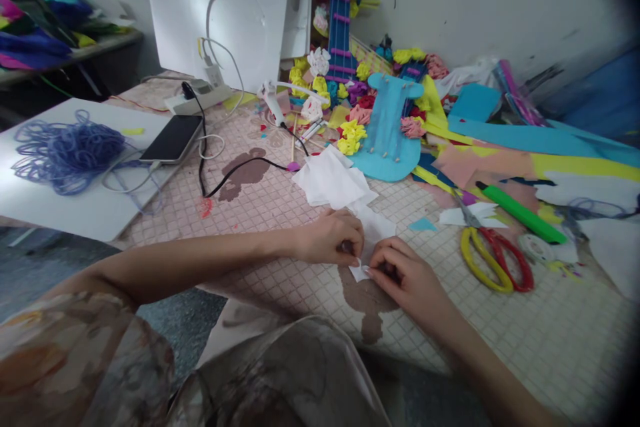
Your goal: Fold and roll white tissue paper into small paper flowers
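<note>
Near the table's front edge my left hand (333, 238) pinches one side of a white piece of crepe paper (375, 230). My right hand (400, 270) pinches the same piece from the other side, the fingertips of both hands close together at its near corner. Part of the paper lies flat on the table beyond my fingers; some of it is hidden by them. Just behind sits a loose stack of white paper pieces (333, 177).
Scissors (493, 257) with yellow and red handles and a green cutter (523, 213) lie at right. A white glue gun (271, 105), a blue paper guitar shape (393, 133) and crumpled paper flowers stand behind. A phone (173, 139) and purple yarn (75, 150) lie left.
</note>
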